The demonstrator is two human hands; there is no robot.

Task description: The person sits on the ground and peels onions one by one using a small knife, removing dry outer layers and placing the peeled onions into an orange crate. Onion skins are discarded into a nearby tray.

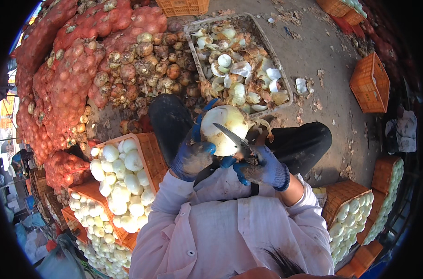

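Note:
My left hand (pixel 195 153), in a soiled blue coated work glove, grips a large onion (pixel 218 125) from its left side. The onion's surface is pale and mostly bare, with a strip of loose skin (pixel 265 127) hanging off its right side. In my gloved right hand (pixel 263 167) is a knife (pixel 230 136), its dark curved blade lying across the front of the onion. The fingers of the right hand partly hide the knife's handle. Both hands are above my lap, between my bent knees.
A shallow tray (pixel 284 80) of onion peels lies beyond my knees. Unpeeled onions (pixel 145 69) are heaped at its left, beside red mesh sacks (pixel 75 62). Orange crates of peeled onions (pixel 145 146) stand at my left, more crates (pixel 347 198) at my right. Another orange crate (pixel 368 83) stands farther right.

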